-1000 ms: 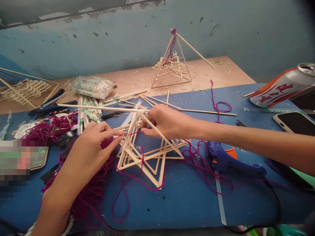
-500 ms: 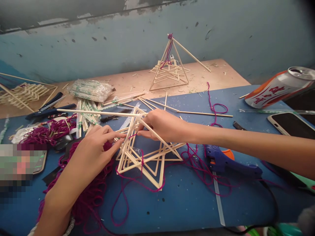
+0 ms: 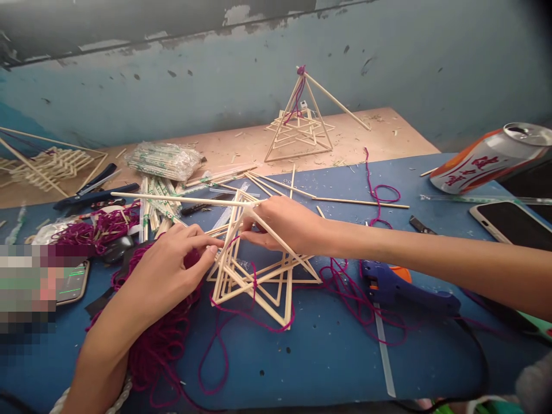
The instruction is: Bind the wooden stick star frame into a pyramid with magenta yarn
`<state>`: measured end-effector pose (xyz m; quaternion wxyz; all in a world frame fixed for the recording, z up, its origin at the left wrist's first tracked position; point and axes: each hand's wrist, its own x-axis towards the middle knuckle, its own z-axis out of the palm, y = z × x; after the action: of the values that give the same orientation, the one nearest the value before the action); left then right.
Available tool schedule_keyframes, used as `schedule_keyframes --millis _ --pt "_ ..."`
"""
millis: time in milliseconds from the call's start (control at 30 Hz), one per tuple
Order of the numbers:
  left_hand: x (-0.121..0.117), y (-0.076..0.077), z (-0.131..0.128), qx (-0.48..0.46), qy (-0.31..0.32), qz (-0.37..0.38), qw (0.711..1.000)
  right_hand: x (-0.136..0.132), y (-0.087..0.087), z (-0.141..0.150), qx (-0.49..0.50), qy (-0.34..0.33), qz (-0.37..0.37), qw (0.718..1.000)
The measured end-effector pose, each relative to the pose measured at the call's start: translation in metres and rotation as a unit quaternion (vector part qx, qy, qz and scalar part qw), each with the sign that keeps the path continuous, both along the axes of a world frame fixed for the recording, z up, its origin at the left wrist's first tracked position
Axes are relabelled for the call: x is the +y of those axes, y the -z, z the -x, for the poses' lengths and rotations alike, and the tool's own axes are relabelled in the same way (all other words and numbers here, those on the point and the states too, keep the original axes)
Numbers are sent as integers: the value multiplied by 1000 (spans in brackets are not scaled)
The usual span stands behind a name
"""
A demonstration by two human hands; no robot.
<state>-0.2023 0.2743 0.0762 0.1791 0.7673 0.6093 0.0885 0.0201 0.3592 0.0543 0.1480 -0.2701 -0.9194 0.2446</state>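
- Stick frame point(image 3: 267, 277) is showing plain pale tan; yarn strand point(image 3: 234, 240) is showing magenta.
- Yarn pile point(image 3: 159, 339) is reading deep magenta-purple; farther yarn heap point(image 3: 106, 228) is matching.
- Rear stick pyramid point(image 3: 321, 119) is showing pale tan; yarn knot point(image 3: 301, 71) is topping it in magenta.
- Glue gun point(image 3: 409, 293) is showing dark blue plus orange.
- Narrow strip point(image 3: 383, 351) is looking translucent whitish.
- Can point(image 3: 478, 164) is carrying silver-white, orange band, red lettering.
- Wrapped sticks point(image 3: 160, 201) are showing white with green print.
- Right-side phone point(image 3: 520, 227) is showing black screen, beige rim.
- Tabletop point(image 3: 336, 368) is showing solid blue; board point(image 3: 366, 138) is showing light tan.
- Wall point(image 3: 233, 86) is showing grey-blue, dark spots scattering.
- Bracelet point(image 3: 123, 397) is showing off-white braid.
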Motion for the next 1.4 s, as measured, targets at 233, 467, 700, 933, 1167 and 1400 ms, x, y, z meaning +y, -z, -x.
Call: schedule_keyframes --millis 233,467,700,933,1167,1400 --pt "-3 -2 -4 11 -1 -4 1000 2 -5 4 -11 -50 23 998" --pt "-2 -3 -2 6 3 3 1000 3 2 4 19 -63 -4 998" --pt "0 -8 0 -28 19 45 998 4 6 6 20 -72 -6 997" --pt "5 -12 0 -52 18 86 995 6 2 4 -18 -116 -4 993" --pt "5 -10 0 -56 9 81 995 6 3 12 -12 -129 3 992" --pt "7 -8 1 -41 26 89 995 3 0 15 -15 -118 28 993"
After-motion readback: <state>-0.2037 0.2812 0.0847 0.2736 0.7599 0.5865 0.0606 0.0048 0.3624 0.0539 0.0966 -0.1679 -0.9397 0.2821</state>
